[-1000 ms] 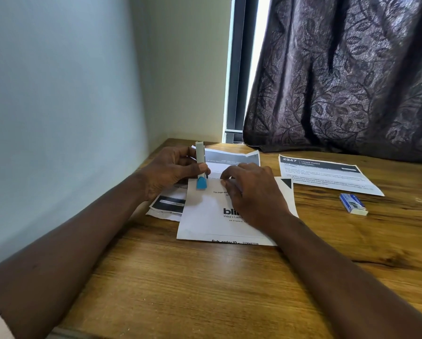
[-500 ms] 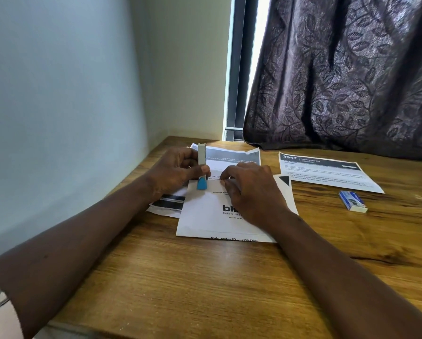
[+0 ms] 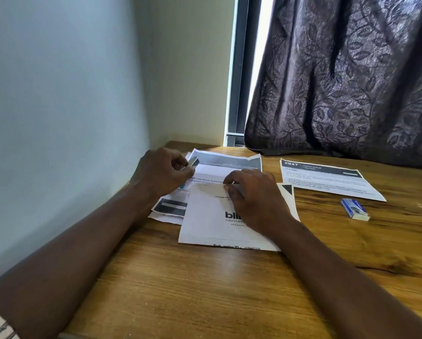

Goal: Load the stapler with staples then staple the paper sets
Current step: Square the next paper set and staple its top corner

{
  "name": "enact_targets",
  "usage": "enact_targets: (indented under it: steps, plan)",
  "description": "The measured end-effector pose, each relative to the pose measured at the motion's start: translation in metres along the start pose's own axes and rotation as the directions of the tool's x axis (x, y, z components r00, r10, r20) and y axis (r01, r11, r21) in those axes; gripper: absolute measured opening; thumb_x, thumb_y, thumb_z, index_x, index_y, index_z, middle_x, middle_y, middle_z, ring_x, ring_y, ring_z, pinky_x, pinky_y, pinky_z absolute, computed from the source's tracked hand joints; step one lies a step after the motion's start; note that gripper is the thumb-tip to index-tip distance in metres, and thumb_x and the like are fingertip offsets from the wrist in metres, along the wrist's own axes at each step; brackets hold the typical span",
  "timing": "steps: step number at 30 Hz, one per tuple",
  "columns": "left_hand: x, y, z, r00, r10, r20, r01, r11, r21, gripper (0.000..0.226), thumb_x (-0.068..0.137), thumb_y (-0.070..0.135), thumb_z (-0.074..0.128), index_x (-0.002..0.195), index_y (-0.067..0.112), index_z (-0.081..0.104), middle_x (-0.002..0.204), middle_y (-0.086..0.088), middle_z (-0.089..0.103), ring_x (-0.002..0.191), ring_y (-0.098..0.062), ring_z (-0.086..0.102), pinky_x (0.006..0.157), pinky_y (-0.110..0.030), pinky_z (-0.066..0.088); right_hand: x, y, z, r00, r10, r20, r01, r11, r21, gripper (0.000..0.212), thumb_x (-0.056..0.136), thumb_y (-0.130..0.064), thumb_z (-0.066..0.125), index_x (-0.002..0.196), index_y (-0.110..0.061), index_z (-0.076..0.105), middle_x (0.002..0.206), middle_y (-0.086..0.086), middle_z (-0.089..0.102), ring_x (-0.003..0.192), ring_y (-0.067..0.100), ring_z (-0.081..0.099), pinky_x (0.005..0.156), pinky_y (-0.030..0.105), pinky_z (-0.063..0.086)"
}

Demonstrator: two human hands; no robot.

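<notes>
My left hand [image 3: 161, 172] grips a small stapler [image 3: 193, 162] with a grey metal top and a blue end, tilted and lifted just left of the white paper set [image 3: 205, 216]. Most of the stapler is hidden by my fingers. My right hand [image 3: 254, 199] lies on that paper set, with its fingertips pressing near the top edge. A small staple mark shows near the set's top left corner. Under and behind it lie other printed sheets [image 3: 227, 162]. A blue and white staple box [image 3: 355, 209] sits on the table to the right.
Another printed sheet [image 3: 327, 179] lies at the back right of the wooden table [image 3: 205, 289]. A wall stands close on the left, and a dark patterned curtain [image 3: 339, 81] hangs behind the table beside a window frame.
My left hand has drawn the stapler away from the paper's top edge, up and to the left, and tilted it. My right hand stays on the paper.
</notes>
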State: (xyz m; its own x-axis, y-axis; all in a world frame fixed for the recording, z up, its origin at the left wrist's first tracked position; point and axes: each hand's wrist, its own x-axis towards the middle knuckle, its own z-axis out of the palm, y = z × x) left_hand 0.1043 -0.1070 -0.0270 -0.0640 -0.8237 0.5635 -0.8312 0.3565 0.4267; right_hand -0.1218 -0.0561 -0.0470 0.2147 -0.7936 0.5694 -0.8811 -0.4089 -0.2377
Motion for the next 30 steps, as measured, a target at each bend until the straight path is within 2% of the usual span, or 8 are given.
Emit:
enact_targets:
  steps: [5,8,11,15,17,22,26,30]
  plan:
    - [-0.001,0.002,0.002,0.986,-0.047,0.161,0.03,0.993,0.11,0.037,0.087,0.06,0.067,0.086,0.025,0.078,0.082,0.01,0.074,0.079,-0.013,0.067,0.076,-0.032,0.055,0.0,0.001,-0.005,0.997,-0.029,-0.07,0.031,0.999,0.028,0.015,0.097,-0.029,0.055,0.101,-0.028,0.069,0.099,-0.007,0.071,0.102,0.017,0.059,0.096,0.042,0.037]
    - [-0.005,0.014,-0.002,1.0,0.013,-0.002,-0.013,0.994,0.106,0.045,0.098,0.058,0.051,0.089,0.021,0.076,0.088,0.006,0.073,0.08,-0.019,0.065,0.08,-0.037,0.052,0.002,0.006,-0.01,0.991,-0.017,-0.136,0.023,0.999,0.041,0.017,0.097,-0.03,0.053,0.101,-0.025,0.069,0.097,-0.005,0.069,0.098,0.019,0.059,0.092,0.041,0.038]
    - [-0.012,0.03,-0.015,0.994,-0.004,-0.114,-0.014,0.986,-0.163,0.044,0.1,0.053,0.05,0.089,0.019,0.076,0.083,0.008,0.073,0.078,-0.018,0.068,0.074,-0.031,0.051,0.004,0.015,-0.017,0.97,0.022,-0.244,-0.006,0.998,0.065,0.021,0.096,-0.032,0.05,0.101,-0.023,0.068,0.095,-0.002,0.067,0.095,0.022,0.058,0.088,0.038,0.036]
    - [-0.031,0.055,-0.028,0.965,0.026,0.26,0.124,0.83,-0.544,0.022,0.087,0.042,0.068,0.093,0.023,0.078,0.081,0.01,0.078,0.071,-0.008,0.071,0.066,-0.022,0.058,0.004,0.024,-0.032,0.916,0.083,-0.393,-0.053,0.995,0.087,0.023,0.098,-0.032,0.05,0.104,-0.02,0.068,0.094,0.001,0.066,0.093,0.024,0.057,0.087,0.043,0.043]
    - [-0.037,0.066,-0.027,0.92,0.054,0.389,0.209,0.772,-0.6,0.008,0.091,0.02,0.072,0.094,0.015,0.077,0.073,0.013,0.077,0.064,-0.003,0.069,0.056,-0.014,0.052,0.0,0.026,-0.042,0.877,0.082,-0.474,-0.047,0.995,0.085,0.021,0.098,-0.03,0.052,0.103,-0.019,0.068,0.093,0.001,0.066,0.091,0.024,0.057,0.084,0.045,0.045]
    - [-0.029,0.08,-0.013,0.958,-0.014,0.287,0.206,0.727,-0.654,0.004,0.09,0.013,0.076,0.092,0.013,0.079,0.086,-0.005,0.08,0.072,-0.016,0.067,0.064,-0.031,0.05,-0.016,0.043,-0.073,0.778,0.122,-0.616,-0.242,0.964,-0.115,0.031,0.096,-0.041,0.055,0.121,-0.024,0.064,0.118,0.004,0.056,0.111,0.026,0.049,0.093,0.042,0.035]
    - [-0.014,0.111,0.006,0.982,-0.099,0.161,0.186,0.654,-0.734,0.004,0.088,0.011,0.078,0.092,0.01,0.078,0.083,-0.005,0.08,0.072,-0.013,0.07,0.066,-0.026,0.054,-0.03,0.097,-0.106,0.743,0.368,-0.559,-0.286,0.93,0.232,0.036,0.097,-0.036,0.059,0.13,-0.021,0.056,0.115,0.002,0.054,0.106,0.024,0.055,0.093,0.047,0.048]
    - [0.008,0.151,0.044,0.99,-0.096,0.101,0.139,0.68,-0.719,0.004,0.084,0.013,0.082,0.083,0.013,0.078,0.081,-0.004,0.078,0.07,-0.016,0.072,0.071,-0.033,0.059,-0.047,0.154,-0.127,0.742,0.582,-0.333,-0.352,0.76,0.546,0.031,0.095,-0.025,0.068,0.125,-0.019,0.063,0.099,0.0,0.065,0.09,0.019,0.064,0.07,0.028,0.052]
